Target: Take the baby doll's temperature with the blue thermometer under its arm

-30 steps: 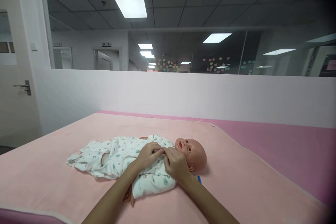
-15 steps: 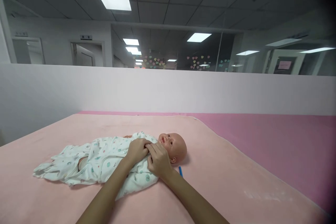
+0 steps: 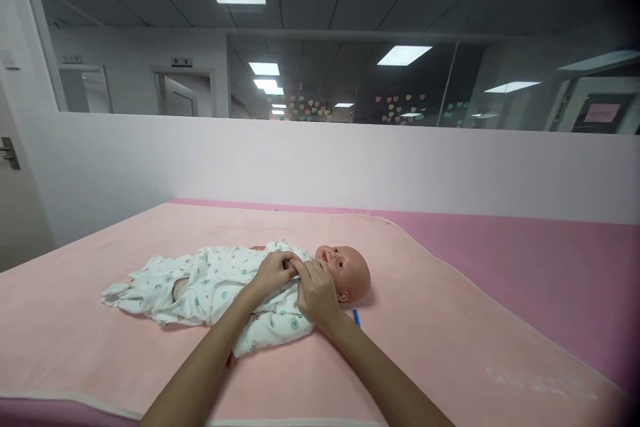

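A baby doll [image 3: 345, 270] lies on its back on a light pink blanket [image 3: 425, 320], head to the right. It wears a white romper [image 3: 210, 283] printed with small green and pink figures. My left hand [image 3: 273, 273] and my right hand [image 3: 315, 290] meet at the doll's chest just below the chin. Both have their fingers pinched on the romper's front edge near the collar. What is between the fingertips is too small to make out beyond the cloth.
A small blue object [image 3: 357, 317] lies on the blanket beside the doll's head. The blanket covers a darker pink surface [image 3: 540, 260] that stands against a white half-wall [image 3: 350, 167] with glass above. A door handle [image 3: 9, 153] shows at the far left.
My view has swung left then partly back, so the doll shifts in the picture. Both hands stay pinched together at the romper's collar throughout.
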The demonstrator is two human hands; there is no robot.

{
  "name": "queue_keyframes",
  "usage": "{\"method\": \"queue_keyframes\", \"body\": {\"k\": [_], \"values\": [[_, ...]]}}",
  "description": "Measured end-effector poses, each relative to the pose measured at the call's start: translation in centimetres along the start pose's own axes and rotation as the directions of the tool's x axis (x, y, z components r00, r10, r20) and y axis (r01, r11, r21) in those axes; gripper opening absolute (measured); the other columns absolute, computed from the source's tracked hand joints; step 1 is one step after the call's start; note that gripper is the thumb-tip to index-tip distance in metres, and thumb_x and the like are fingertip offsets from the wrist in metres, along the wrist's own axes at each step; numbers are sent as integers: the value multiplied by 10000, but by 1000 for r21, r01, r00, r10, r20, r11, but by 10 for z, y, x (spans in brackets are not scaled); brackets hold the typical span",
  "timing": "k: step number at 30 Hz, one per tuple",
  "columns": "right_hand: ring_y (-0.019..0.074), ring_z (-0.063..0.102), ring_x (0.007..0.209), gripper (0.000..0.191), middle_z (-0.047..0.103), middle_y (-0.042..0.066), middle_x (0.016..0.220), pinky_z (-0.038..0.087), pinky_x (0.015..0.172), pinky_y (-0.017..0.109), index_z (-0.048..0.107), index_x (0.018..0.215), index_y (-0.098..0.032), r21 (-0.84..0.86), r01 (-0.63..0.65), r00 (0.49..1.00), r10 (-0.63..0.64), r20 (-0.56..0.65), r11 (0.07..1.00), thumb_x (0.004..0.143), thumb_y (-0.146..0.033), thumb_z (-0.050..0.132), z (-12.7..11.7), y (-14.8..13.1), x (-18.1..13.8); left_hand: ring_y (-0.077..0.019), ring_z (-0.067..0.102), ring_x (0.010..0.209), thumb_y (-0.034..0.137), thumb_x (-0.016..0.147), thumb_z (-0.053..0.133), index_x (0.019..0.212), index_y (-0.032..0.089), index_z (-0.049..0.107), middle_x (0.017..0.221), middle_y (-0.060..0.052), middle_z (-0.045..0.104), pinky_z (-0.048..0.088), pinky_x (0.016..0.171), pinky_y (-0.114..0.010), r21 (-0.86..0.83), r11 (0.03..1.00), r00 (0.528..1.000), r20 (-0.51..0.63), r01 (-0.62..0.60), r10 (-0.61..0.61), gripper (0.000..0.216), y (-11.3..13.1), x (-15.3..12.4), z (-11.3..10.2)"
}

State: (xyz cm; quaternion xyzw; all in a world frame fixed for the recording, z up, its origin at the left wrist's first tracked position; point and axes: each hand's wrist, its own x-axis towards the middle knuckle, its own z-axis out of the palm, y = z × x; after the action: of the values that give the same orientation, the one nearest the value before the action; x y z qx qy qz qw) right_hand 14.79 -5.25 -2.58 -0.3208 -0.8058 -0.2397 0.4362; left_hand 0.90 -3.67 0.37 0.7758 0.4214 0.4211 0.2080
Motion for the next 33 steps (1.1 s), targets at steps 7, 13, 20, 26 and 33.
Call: {"method": "queue_keyframes", "body": {"k": [7, 13, 20, 26, 33], "values": [[189, 497, 817, 329, 576, 85, 879, 411, 768, 350, 522, 1062, -129, 28, 11, 991, -7, -134, 1000, 790, -56, 351, 8, 3, -3, -141, 548, 649, 231, 713, 529, 870, 120, 692, 698, -41, 656, 421, 608, -223, -262, 964, 997, 58, -34, 51, 252, -3, 3, -4], [171, 527, 805, 289, 599, 60, 844, 431, 750, 334, 541, 1003, -164, 92, 63, 968, -39, -248, 994, 792, -38, 388, 7, 4, -3, -144, 561, 639, 265, 703, 590, 874, 117, 696, 690, -54, 663, 430, 605, -230, -356, 934, 998, 60, 22, -1, 250, -6, 4, -5], [151, 527, 760, 213, 623, 31, 796, 402, 781, 329, 564, 939, -173, 92, 24, 958, 3, -288, 995, 786, -58, 469, 2, 3, -1, -172, 594, 718, 294, 711, 602, 865, 122, 702, 738, -71, 684, 449, 665, -250, -391, 920, 994, 101, 11, 31, 251, -4, 3, -7], [139, 510, 733, 122, 629, -6, 740, 341, 801, 326, 588, 834, -197, 2, -48, 964, 47, -263, 999, 789, -121, 505, 0, 2, 2, -190, 606, 763, 283, 688, 625, 866, 121, 702, 784, -86, 690, 456, 694, -262, -413, 909, 997, 81, 46, -14, 253, -2, 2, -8], [144, 512, 772, 79, 617, 13, 765, 288, 842, 335, 586, 793, -186, -112, -130, 974, 106, -201, 985, 792, -186, 507, 1, 3, 1, -170, 587, 726, 238, 694, 600, 889, 117, 698, 751, -76, 686, 435, 673, -249, -480, 871, 993, 101, 100, -59, 250, -1, 2, -9]]}}
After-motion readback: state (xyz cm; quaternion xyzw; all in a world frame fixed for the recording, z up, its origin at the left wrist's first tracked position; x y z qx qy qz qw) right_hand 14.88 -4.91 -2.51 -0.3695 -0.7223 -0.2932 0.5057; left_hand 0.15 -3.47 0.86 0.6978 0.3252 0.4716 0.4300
